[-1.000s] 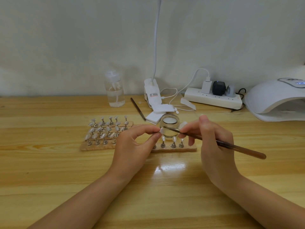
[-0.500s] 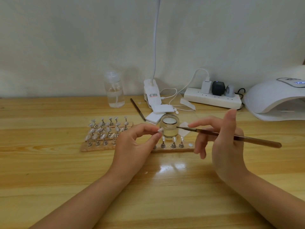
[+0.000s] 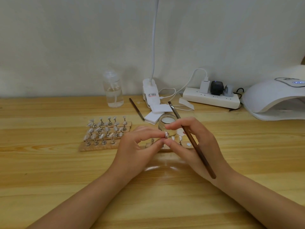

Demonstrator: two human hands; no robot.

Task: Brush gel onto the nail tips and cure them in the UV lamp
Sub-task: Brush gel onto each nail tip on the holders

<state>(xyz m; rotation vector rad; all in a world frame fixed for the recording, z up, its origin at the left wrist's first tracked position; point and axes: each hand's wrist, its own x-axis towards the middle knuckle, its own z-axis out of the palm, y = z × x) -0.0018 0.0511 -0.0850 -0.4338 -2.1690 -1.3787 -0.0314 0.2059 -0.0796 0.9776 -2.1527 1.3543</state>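
Clear nail tip (image 3: 166, 134) pinched between hands; brown brush (image 3: 191, 139) angled; white UV lamp (image 3: 274, 100) far right

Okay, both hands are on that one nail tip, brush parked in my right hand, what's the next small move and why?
Probably let the right hand release the nail tip and swing the brush back round. Its bristles point away toward the wall, above the open gel jar, so no brushing is possible now. The left hand already pinches the tip and looks able to hold it alone.

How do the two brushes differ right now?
The held brush is gripped in the right hand, off the table, bristles pointing away; the spare brush lies flat, untouched, near the lamp clip. The held brush looks thicker and longer. Both are slim and dark.
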